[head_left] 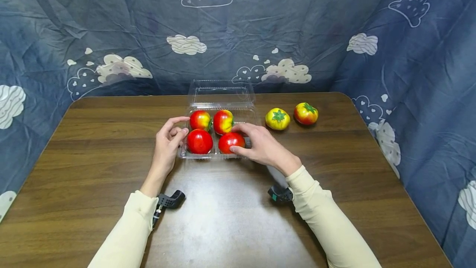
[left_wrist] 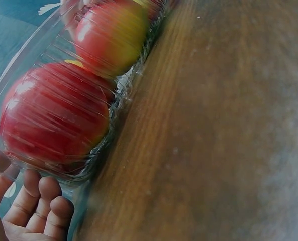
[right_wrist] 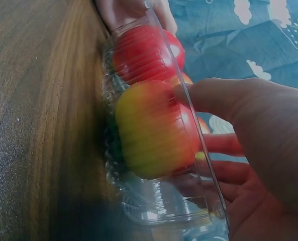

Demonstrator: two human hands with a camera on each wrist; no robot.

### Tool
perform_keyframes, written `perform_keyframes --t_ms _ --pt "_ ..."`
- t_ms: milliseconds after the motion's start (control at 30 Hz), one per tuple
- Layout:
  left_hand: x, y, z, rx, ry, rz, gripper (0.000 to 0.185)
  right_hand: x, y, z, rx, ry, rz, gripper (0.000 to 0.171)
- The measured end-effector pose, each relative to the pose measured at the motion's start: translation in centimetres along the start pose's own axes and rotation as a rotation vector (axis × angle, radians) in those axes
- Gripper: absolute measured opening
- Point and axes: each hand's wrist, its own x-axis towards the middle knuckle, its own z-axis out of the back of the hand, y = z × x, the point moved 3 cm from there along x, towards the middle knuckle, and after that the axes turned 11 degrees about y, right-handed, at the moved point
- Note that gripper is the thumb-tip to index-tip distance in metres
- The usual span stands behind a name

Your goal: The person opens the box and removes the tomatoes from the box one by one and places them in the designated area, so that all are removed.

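A clear plastic clamshell container (head_left: 219, 157) lies on the wooden table (head_left: 111, 144), its lid (head_left: 221, 92) open at the back. It holds several tomatoes: two red ones in front (head_left: 199, 141) (head_left: 227, 140) and two red-yellow ones behind (head_left: 200, 120) (head_left: 222, 121). My left hand (head_left: 181, 126) pinches the container's left edge; its curled fingers (left_wrist: 38, 206) show below the container's wall (left_wrist: 113, 105). My right hand (head_left: 243, 137) curls round the front right tomato (right_wrist: 149, 130), with the thumb (right_wrist: 214, 95) across the container's rim.
Two loose tomatoes lie on the table to the right of the container, a yellow one (head_left: 278, 119) and a red-yellow one (head_left: 305, 113). A blue cloud-print cloth (head_left: 238, 32) hangs behind and beside the table. The table's right edge (head_left: 390, 168) is close.
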Motion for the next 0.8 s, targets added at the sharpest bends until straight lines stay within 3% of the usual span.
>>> perform_keyframes --t_ms 433,800 --pt "0.08 -0.08 -0.08 -0.001 -0.008 -0.007 0.033 0.34 0.39 -0.54 -0.091 -0.019 -0.106 0.049" --pt "0.06 0.00 0.06 0.017 -0.010 -0.003 0.033 0.52 0.50 -0.78 -0.030 -0.110 -0.110 0.054"
